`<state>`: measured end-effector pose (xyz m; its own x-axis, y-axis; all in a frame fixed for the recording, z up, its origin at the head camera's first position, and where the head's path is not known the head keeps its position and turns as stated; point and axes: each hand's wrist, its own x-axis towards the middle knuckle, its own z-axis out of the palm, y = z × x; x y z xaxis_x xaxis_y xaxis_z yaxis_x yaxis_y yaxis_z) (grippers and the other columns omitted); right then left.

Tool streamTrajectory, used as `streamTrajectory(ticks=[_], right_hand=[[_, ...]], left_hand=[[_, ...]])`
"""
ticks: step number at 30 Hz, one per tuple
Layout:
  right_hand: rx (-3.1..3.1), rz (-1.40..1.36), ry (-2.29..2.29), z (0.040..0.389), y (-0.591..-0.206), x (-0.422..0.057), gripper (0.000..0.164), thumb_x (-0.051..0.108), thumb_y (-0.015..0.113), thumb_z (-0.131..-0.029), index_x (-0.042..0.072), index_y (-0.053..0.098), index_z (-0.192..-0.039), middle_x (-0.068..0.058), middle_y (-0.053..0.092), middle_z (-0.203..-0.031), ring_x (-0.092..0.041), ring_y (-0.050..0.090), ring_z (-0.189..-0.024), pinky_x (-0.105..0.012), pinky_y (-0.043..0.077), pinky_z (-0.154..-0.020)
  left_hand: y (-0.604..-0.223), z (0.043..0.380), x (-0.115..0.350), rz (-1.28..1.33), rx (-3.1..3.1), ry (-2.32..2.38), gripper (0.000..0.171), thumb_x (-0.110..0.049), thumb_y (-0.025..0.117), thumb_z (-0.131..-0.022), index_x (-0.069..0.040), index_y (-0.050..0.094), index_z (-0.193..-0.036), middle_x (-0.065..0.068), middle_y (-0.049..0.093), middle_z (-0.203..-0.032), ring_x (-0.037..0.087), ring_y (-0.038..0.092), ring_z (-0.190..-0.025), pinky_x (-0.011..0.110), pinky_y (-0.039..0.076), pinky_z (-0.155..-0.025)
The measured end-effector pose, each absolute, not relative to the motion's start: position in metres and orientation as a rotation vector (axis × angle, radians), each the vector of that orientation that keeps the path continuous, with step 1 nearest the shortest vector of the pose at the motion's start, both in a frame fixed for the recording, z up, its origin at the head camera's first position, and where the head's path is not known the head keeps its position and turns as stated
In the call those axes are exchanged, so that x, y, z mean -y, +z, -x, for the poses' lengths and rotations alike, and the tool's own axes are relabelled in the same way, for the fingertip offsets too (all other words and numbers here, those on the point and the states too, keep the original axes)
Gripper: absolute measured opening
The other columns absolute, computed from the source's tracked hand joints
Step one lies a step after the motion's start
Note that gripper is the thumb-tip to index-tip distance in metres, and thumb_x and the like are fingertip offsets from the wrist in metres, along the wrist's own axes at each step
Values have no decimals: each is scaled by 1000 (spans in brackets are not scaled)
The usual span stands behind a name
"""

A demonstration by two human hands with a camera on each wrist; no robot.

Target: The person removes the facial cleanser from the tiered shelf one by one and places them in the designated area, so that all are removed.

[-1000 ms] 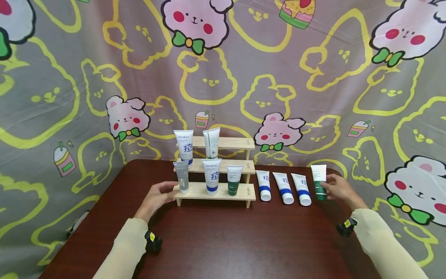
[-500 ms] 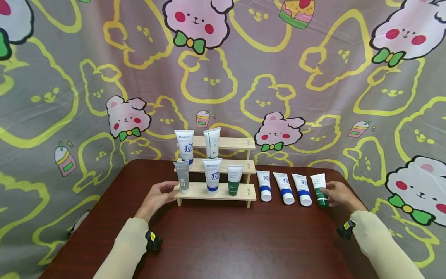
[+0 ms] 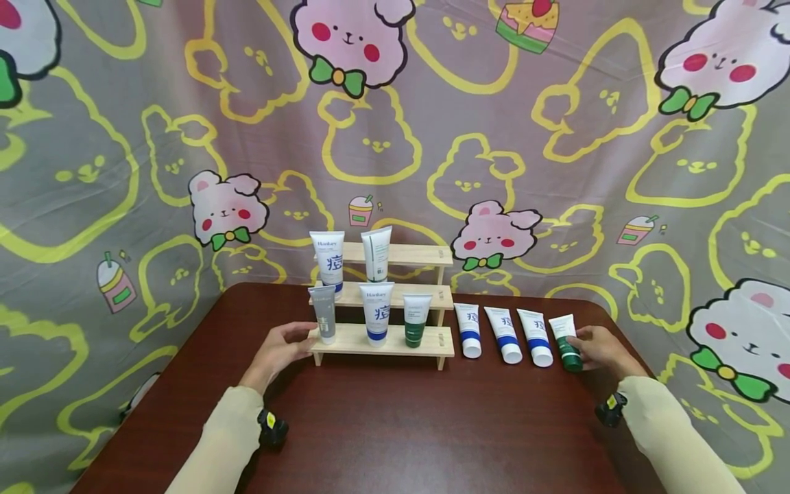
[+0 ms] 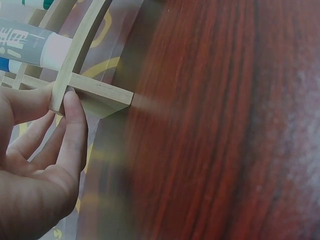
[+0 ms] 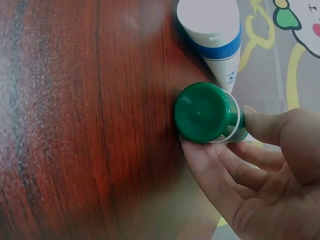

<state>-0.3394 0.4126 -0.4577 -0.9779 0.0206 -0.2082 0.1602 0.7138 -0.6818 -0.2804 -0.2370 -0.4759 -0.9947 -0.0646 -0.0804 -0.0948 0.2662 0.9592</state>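
My left hand [image 3: 280, 353] pinches the left end of the lowest step of a three-tier wooden stand [image 3: 358, 348]; the left wrist view shows thumb and fingers on the board's end. A grey tube [image 3: 324, 315] stands on that step beside the hand. On the right, my right hand [image 3: 601, 348] holds a white tube with a green cap [image 5: 202, 112] between thumb and fingers. This tube [image 3: 565, 343] lies tilted, cap toward me, low at the table. Just left of it lies a white tube with a blue band [image 3: 535, 337].
Two more blue-banded tubes [image 3: 503, 335] lie in the same row right of the stand. A blue-banded tube [image 3: 377, 312] and a green-and-white tube [image 3: 416, 319] stand on the lowest step. Two white tubes [image 3: 330, 261] stand higher up. A patterned curtain [image 3: 395, 137] hangs behind the brown table [image 3: 432, 425].
My right hand has lowered the green-capped tube from nearly upright to lying tilted, its cap coming toward me. The left hand has stayed at the stand.
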Motion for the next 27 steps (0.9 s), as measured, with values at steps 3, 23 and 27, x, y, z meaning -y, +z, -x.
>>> streamTrajectory(ticks=[3, 23, 27], right_hand=[[-2727, -155, -1122, 340, -458, -412, 65, 23, 58, -105, -26, 33, -140, -25, 60, -94, -18, 66, -73, -38, 66, -66], [-2715, -161, -1138, 342, -457, -412, 63, 22, 55, -106, -25, 32, -140, -25, 62, -96, -17, 66, -74, -36, 66, -66], [-2725, -164, -1117, 342, -456, -411, 63, 24, 56, -106, -24, 32, -140, -25, 60, -95, -18, 65, -74, -36, 66, -66]], left_hand=[[-476, 280, 237, 160, -2485, 1878, 44, -5, 71, -95, -1, 62, -138, 25, 56, -145, 20, 66, -105, 29, 64, -88], [-477, 282, 237, 173, -2478, 1887, 44, -5, 71, -95, -1, 63, -137, 24, 57, -143, 20, 66, -104, 28, 64, -87], [-477, 282, 237, 176, -2480, 1883, 43, -6, 71, -95, -2, 63, -138, 23, 57, -144, 20, 65, -105, 28, 64, -88]])
